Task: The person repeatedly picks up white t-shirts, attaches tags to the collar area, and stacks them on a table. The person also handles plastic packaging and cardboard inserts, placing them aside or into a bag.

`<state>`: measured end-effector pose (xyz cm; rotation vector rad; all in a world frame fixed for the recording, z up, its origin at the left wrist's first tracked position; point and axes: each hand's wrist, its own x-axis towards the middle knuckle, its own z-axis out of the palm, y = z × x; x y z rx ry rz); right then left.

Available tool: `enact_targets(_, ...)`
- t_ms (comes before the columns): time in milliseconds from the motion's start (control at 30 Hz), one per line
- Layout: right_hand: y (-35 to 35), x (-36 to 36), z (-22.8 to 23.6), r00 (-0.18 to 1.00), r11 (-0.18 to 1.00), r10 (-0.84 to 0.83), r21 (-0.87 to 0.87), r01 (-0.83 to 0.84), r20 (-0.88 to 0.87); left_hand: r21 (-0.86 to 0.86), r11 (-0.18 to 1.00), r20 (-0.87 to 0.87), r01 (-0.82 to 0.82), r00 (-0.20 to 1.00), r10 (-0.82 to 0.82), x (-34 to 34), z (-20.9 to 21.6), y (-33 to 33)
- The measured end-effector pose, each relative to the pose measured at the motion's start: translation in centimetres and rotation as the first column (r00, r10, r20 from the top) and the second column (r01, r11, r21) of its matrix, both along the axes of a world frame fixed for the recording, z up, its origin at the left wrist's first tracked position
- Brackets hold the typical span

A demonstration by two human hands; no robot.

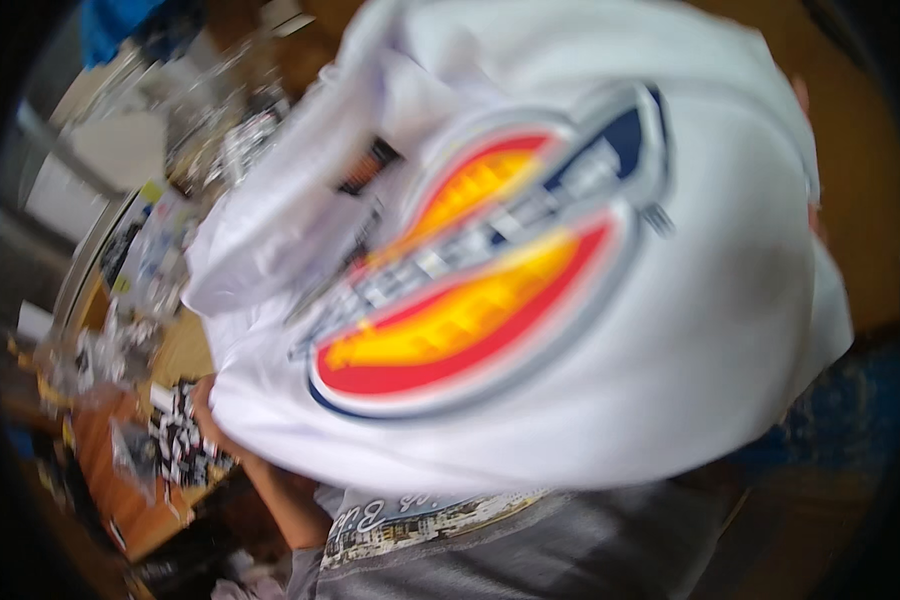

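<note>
Likely a workroom, cluttered wooden table (95, 445), clear plastic packaging (102, 352)

Close downward fisheye view from head

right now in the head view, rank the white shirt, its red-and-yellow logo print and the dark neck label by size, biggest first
1. White shirt
2. Red-and-yellow logo print
3. Dark neck label

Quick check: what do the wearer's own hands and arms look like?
The left hand shows no glove, and the left forearm is bare. Only slivers of the right hand show, also bare; its arm is hidden. The shirt is grey, with a printed picture and pale lettering.
</note>
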<state>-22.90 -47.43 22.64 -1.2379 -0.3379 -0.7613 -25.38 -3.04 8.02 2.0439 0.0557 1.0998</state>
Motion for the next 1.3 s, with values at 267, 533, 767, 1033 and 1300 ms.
enact_targets(267, -16.0, -19.8, -6.5, 0.842, 0.849, -0.495, 0.086, 0.521, -0.217, 0.418, 0.716, 0.162, 0.56, 0.729, -0.665, 7.8, 9.0, -14.5)
enact_targets(533, -24.0, -32.1, -5.2, 0.711, 0.689, -0.675, 0.178, 0.703, -0.197, 0.564, 0.295, 0.008, 0.772, 0.352, -0.936, 14.5, 12.3, -40.6)
enact_targets(767, -27.6, -35.9, 2.5, 0.6, 0.601, -0.798, -0.006, 0.799, -0.052, 0.536, 0.4, 0.337, 0.744, 0.246, -0.909, 13.8, 17.5, -52.2)
enact_targets(1033, -29.5, -38.6, -15.2, 0.282, 0.457, -0.867, -0.43, 0.778, -0.411, 0.741, 0.072, -0.058, 0.667, 0.171, -0.984, 12.9, -1.4, -55.9)
enact_targets(1300, -32.2, -34.8, -40.3, -0.455, 0.388, -0.756, -0.882, 0.269, -0.471, 0.474, -0.317, -0.826, 0.822, 0.29, -0.483, 9.3, -16.8, -47.3)
